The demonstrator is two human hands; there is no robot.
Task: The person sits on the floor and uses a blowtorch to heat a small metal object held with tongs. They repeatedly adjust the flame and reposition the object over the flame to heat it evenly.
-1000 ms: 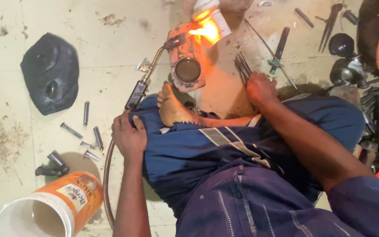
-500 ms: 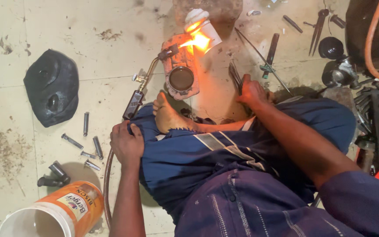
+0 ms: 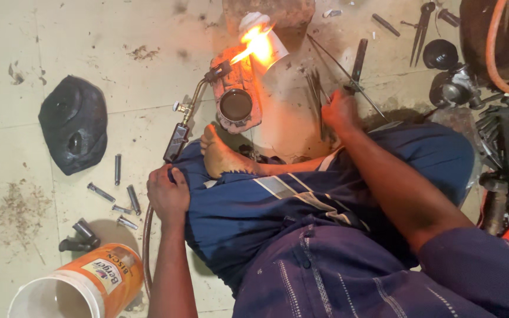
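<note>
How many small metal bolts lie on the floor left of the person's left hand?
5 bolts: one upright, then and. Others may be hidden.

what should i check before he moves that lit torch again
1. Left hand grip on torch: ok, closed around the handle's lower end.
2. Flame aim: ok, on the metal part, pointing away from the body.
3. Bare foot: not ok, right beside the heated part.
4. Right hand: ok, on the floor by the thin rods, beside the flame.
5. Hose: cannot tell, it runs under the arm.
6. Orange bucket: ok, behind the torch.
</note>
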